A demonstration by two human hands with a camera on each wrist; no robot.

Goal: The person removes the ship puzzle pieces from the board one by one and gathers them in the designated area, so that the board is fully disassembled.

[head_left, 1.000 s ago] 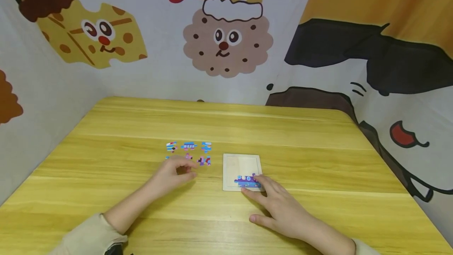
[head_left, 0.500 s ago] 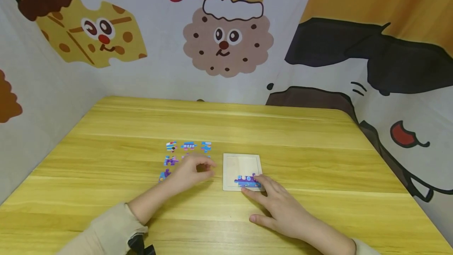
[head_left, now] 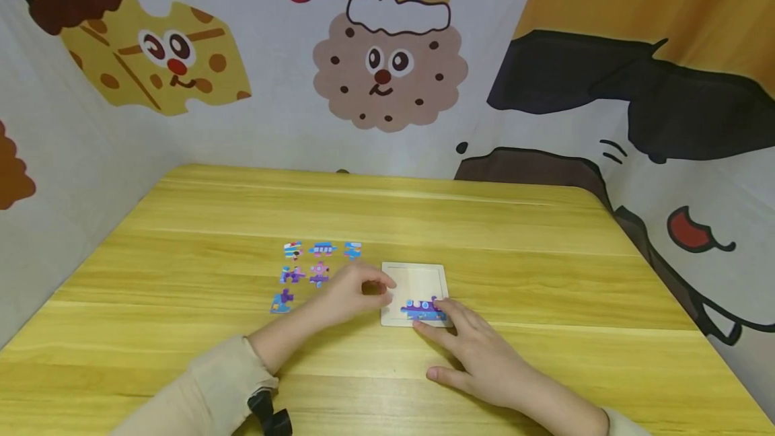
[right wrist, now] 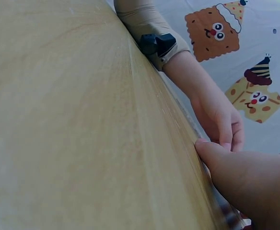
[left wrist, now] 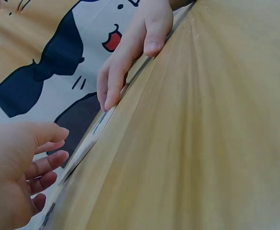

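In the head view, my left hand hovers at the left edge of a square wooden puzzle tray. Its fingers are loosely bent, thumb and index tips apart, and no piece shows between them. Joined purple and blue jigsaw pieces lie along the tray's lower right. My right hand rests on the tray's right corner, its extended fingers touching the edge and the pieces. From the left wrist, I see my left hand's curled fingers near the tray, with the right hand beyond.
Left of the tray lie several loose jigsaw pieces in rows on the wooden table. My left forearm passes in front of part of that area. A cartoon-printed cloth hangs behind the table.
My left hand has moved right from beside the loose pieces to the tray's left edge, uncovering pieces in the rows' left part. The right hand and the tray have stayed put.
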